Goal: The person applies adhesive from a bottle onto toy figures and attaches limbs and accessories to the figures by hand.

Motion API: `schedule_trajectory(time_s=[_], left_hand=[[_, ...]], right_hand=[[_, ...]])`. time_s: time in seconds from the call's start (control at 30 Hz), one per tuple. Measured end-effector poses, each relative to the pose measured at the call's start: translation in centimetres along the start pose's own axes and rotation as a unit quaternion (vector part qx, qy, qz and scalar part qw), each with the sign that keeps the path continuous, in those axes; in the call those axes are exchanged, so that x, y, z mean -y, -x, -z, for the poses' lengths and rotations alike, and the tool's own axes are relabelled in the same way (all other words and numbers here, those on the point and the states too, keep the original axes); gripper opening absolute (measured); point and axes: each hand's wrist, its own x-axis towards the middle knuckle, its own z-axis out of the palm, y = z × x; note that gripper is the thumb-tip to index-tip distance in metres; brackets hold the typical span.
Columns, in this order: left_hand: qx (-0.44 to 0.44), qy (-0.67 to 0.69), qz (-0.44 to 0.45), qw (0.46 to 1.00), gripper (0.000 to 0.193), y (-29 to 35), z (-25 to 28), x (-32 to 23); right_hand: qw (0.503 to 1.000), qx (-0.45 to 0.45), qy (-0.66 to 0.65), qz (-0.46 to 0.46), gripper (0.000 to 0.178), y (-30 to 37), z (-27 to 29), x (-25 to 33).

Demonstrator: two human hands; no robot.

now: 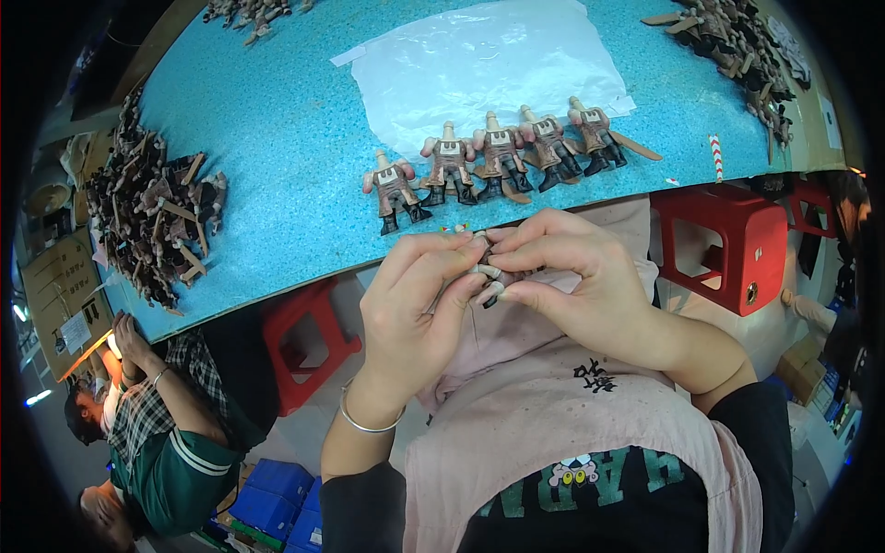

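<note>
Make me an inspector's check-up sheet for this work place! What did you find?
Surface: speckled blue table, white plastic sheet on it.
Job's things: five small figures in a row; one small piece in hand.
Clutter: jumbled heap at left, more toward the far side.
Grip: left hand and right hand both pinch the small piece.
Cables: nothing seen.
Surroundings: red stools; a co-worker at left.

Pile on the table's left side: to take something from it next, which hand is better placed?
Probably the left hand: nearer the pile than the right hand, though both hold a small piece.
</note>
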Motion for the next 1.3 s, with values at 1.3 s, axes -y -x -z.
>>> schedule_trajectory(time_s=[1.3], left_hand=[[0.104, 0.52, 0.262, 0.807, 0.024, 5.8, -1.3, -2.2]], right_hand=[[0.97, 0.198, -0.126, -0.057, 0.018, 4.9, 1.4, 0.1]])
